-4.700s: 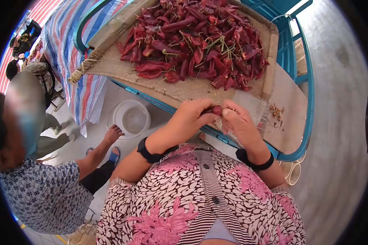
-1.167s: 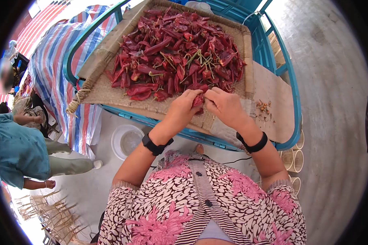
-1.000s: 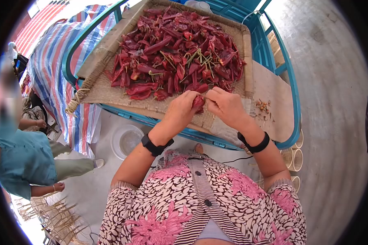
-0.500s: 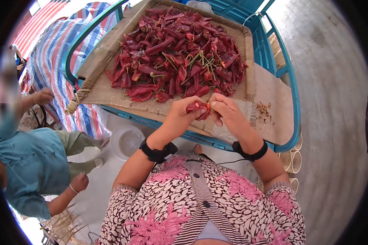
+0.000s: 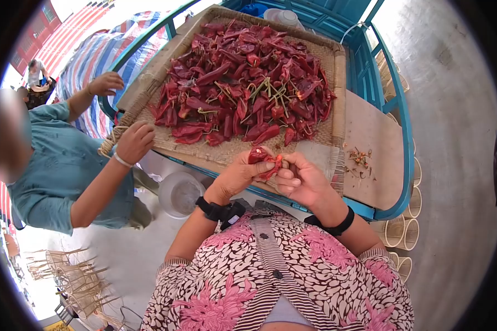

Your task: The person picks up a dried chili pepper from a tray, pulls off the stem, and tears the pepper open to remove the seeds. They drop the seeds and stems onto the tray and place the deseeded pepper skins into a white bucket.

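My left hand [image 5: 238,175] is closed around a dried red chili pepper [image 5: 258,155], whose torn, wrinkled skin shows between the fingers. Thumb and fingertips of my right hand [image 5: 305,181] pinch the pepper's orange-red end, close against the left fingertips. Whether a stem is in that pinch cannot be made out. Just beyond both hands lies a large heap of dried red chili peppers [image 5: 243,83], some with pale stems, spread on a woven mat [image 5: 323,55]. Right of the mat, a small scatter of stem pieces [image 5: 360,158] rests on a tan board [image 5: 373,124].
A blue metal cart frame [image 5: 406,165] surrounds the mat and board. At the left a co-worker in a teal shirt [image 5: 77,171] has one hand [image 5: 136,143] by the mat's corner. A translucent bucket [image 5: 181,194] stands on the floor, wicker-like baskets [image 5: 413,234] at the right.
My hands have come slightly lower, nearer my body, still on the pepper. The co-worker has stepped closer to the cart and raised both hands toward its left corner. The view has shifted slightly.
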{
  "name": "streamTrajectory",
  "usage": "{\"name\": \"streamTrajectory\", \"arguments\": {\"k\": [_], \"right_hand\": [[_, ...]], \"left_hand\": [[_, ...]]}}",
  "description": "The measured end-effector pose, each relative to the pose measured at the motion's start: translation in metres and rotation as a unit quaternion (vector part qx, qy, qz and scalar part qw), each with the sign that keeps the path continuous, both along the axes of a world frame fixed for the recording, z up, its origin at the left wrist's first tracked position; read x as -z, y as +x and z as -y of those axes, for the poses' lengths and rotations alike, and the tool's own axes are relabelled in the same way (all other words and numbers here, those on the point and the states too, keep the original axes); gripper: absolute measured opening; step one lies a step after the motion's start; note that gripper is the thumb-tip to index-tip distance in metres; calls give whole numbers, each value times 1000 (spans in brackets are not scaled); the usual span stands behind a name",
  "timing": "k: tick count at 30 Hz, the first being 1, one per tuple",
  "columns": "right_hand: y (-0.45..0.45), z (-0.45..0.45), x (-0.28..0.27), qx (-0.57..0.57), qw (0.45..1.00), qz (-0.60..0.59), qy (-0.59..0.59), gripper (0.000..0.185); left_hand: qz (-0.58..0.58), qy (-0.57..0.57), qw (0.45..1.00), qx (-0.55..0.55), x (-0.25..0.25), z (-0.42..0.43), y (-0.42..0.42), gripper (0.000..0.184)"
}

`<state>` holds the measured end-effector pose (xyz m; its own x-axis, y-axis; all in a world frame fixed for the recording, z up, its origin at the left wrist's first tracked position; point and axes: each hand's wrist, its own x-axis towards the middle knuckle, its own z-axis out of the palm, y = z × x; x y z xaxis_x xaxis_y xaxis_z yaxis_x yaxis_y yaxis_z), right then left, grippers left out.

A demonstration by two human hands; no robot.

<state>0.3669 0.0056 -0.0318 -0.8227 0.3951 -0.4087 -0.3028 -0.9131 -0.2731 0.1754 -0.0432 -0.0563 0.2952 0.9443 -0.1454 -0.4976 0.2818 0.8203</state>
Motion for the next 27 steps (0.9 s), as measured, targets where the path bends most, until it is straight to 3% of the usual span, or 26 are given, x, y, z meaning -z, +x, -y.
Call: {"name": "streamTrajectory", "arguments": {"k": [6, 9, 13, 16, 20, 25, 27], "right_hand": [[-1, 10, 14, 5, 997, -64, -46, 26], [4, 2, 10, 68, 985, -103, -118, 25], [29, -8, 9, 110, 985, -129, -25, 20], [53, -6, 3, 177, 975, -136, -10, 20], [95, -15, 5, 272, 949, -157, -34, 22], [131, -23, 27, 350, 918, -175, -69, 24], [138, -20, 26, 398, 903, -124, -109, 25]], "left_hand": [[85, 27, 996, 6, 25, 3, 1, 17], [108, 48, 993, 6, 30, 10, 0, 18], [68, 11, 997, -38, 24, 23, -4, 14], [136, 12, 980, -144, 31, 27, -17, 12], [122, -29, 944, -306, 15, 29, -22, 16], [-89, -8, 934, -345, 25, 20, -33, 27], [-209, 21, 919, -334, 18, 15, -28, 31]]}}
